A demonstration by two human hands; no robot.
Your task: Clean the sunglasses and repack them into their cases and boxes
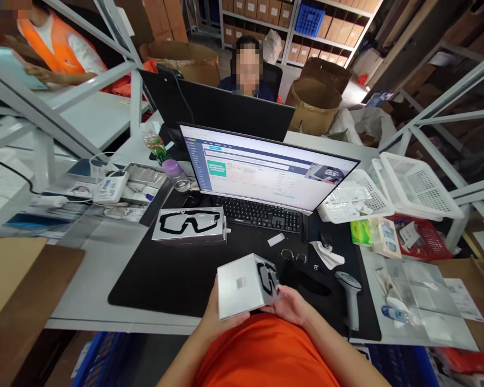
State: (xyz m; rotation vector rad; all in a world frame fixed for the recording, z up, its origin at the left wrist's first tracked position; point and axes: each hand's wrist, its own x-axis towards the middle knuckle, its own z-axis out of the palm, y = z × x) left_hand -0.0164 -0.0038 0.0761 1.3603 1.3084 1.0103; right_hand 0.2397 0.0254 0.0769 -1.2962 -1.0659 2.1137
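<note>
A white box (240, 286) with a picture of black goggles on one side is held close to my body, tilted, over the front of the black desk mat (145, 287). My left hand (221, 317) wraps its left side and underside, with the fingers partly hidden. At the right end, my right hand (287, 304) grips the box near the printed side. A second box (189, 226), showing a goggle picture on top, lies on the mat before the keyboard (262, 214). Wire-rimmed eyeglasses (293, 257) and a dark pouch (308, 280) lie just beyond my right hand.
A lit monitor (266, 166) stands behind the keyboard. A barcode scanner (350, 298) and a white cloth (327, 255) are to the right, white baskets (417, 185) farther off. A purple-capped bottle (176, 174) stands left. One person sits behind the monitors; another stands at far left.
</note>
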